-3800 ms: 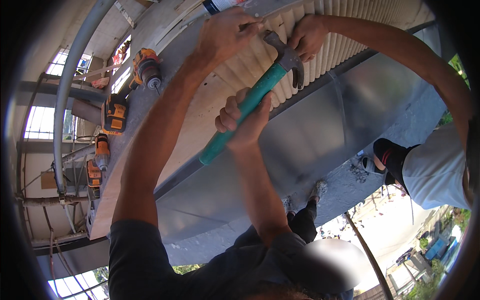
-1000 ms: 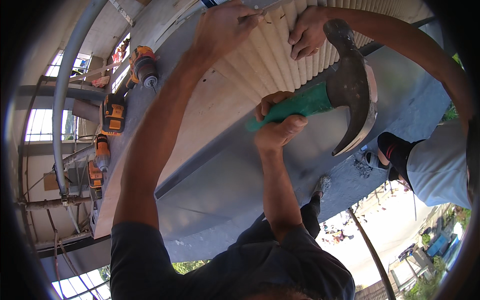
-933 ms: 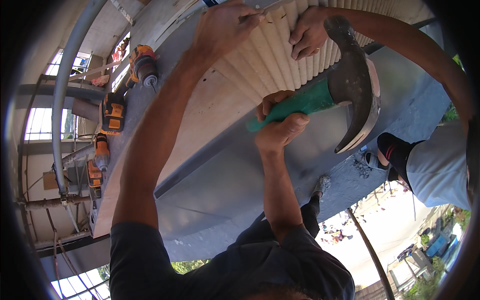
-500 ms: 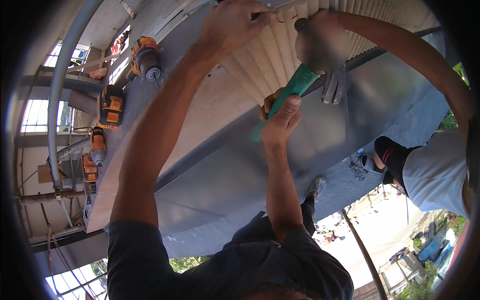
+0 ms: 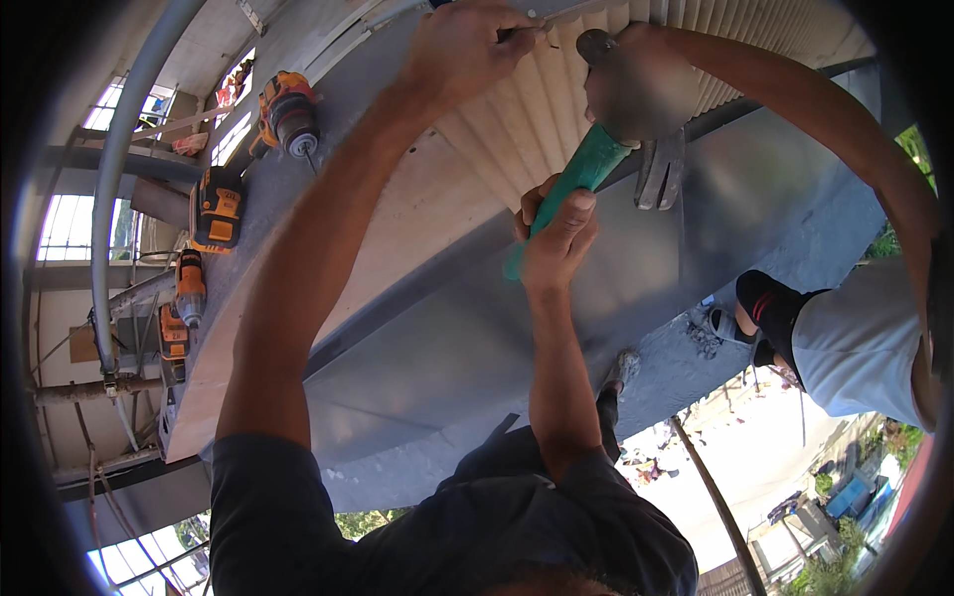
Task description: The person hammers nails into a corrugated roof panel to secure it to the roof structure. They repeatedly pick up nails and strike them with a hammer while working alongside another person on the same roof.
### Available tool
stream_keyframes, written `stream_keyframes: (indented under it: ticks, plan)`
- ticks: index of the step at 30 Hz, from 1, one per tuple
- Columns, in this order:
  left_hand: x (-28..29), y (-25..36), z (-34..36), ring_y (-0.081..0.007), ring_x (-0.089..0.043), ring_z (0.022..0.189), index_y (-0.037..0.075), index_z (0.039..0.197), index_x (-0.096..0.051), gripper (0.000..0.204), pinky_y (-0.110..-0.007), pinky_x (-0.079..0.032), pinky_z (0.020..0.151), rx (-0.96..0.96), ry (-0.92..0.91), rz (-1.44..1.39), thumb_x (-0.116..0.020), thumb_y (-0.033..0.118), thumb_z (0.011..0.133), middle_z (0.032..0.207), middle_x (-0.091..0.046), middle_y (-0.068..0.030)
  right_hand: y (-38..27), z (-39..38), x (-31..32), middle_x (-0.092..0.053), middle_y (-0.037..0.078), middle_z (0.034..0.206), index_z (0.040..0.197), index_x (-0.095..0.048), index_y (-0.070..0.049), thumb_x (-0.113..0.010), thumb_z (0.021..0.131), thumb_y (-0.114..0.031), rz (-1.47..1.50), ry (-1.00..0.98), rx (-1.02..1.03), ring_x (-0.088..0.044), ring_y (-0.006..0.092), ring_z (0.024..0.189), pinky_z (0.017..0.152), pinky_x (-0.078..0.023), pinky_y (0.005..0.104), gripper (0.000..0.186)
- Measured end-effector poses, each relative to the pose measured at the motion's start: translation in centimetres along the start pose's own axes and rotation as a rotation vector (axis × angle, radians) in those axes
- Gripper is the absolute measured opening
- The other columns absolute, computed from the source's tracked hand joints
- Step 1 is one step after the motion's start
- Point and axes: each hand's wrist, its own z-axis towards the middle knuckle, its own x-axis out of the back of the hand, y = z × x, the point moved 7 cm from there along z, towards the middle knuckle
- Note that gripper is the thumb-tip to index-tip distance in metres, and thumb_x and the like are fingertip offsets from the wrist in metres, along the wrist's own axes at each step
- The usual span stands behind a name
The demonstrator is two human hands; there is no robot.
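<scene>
Up at the corrugated sheet (image 5: pixel 517 129), my left hand (image 5: pixel 462 50) pinches a thin nail (image 5: pixel 527 32) against the ribs, fingers closed tight on it. Lower down, my right hand (image 5: pixel 556 233) is wrapped fully around the green handle of the hammer (image 5: pixel 586 169), whose head lies up by the nail. Half a second ago the head sat a little lower and farther right; a second ago it was swung well back to the right, clear of the sheet. Another person's arm (image 5: pixel 795 109) reaches in from the right, their hand near the hammer head.

Motion blur smears the hammer head, so I cannot tell whether it touches the nail. The other person's hand is lost in that same blur. Orange drills (image 5: pixel 288 109) lie on the grey board (image 5: pixel 248 328) at left, partly cut by the dark rim.
</scene>
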Motion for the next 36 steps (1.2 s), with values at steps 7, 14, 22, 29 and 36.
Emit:
stream_keyframes:
  ticks: [7,14,22,29,36]
  plan:
    - [0.2,0.3,-0.2,-0.0334,-0.070,0.087,0.005,0.106,-0.077,0.022,-0.041,-0.055,0.076,-0.048,0.024,-0.040,-0.070,0.020,0.092,0.096,-0.072,-0.0165,1.4,0.8,-0.6,-0.051,0.007,0.068,0.094,-0.050,-0.004,-0.032,0.097,-0.080,0.023,0.000,-0.092,-0.048,0.0149,0.054,0.047,-0.041,0.0300,0.079]
    - [-0.2,-0.4,-0.1,-0.0326,-0.070,0.081,0.006,0.105,-0.078,0.020,-0.040,-0.055,0.072,0.021,-0.016,0.006,-0.070,0.020,0.091,0.092,-0.072,-0.0149,-2.2,-0.2,0.4,-0.053,0.009,0.068,0.094,-0.051,-0.003,-0.033,0.086,-0.092,0.171,0.188,0.265,-0.048,0.0159,0.053,0.047,-0.042,0.0303,0.090]
    - [0.3,0.3,-0.1,-0.0335,-0.071,0.087,0.008,0.104,-0.078,0.021,-0.041,-0.056,0.076,-0.029,0.044,0.002,-0.069,0.023,0.092,0.095,-0.073,-0.0143,-0.1,0.7,-0.2,-0.050,0.007,0.069,0.093,-0.048,-0.004,-0.033,0.095,-0.082,0.100,0.006,-0.022,-0.048,0.0150,0.055,0.048,-0.039,0.0305,0.079]
    - [0.3,0.4,-0.1,-0.0339,-0.071,0.086,0.008,0.106,-0.077,0.022,-0.041,-0.056,0.076,0.009,0.002,0.035,-0.067,0.023,0.094,0.096,-0.073,-0.0138,2.2,1.1,-0.9,-0.050,0.007,0.069,0.094,-0.049,-0.004,-0.035,0.095,-0.082,0.079,-0.004,-0.055,-0.048,0.0153,0.055,0.048,-0.039,0.0309,0.079]
    - [0.1,-0.1,-0.3,-0.0342,-0.071,0.089,0.006,0.105,-0.077,0.024,-0.041,-0.057,0.079,0.034,-0.020,-0.001,-0.068,0.025,0.094,0.100,-0.074,-0.0148,-0.4,0.2,-0.6,-0.050,0.003,0.071,0.091,-0.051,-0.005,-0.038,0.102,-0.071,0.400,0.116,0.427,-0.047,0.0106,0.057,0.049,-0.039,0.0262,0.068]
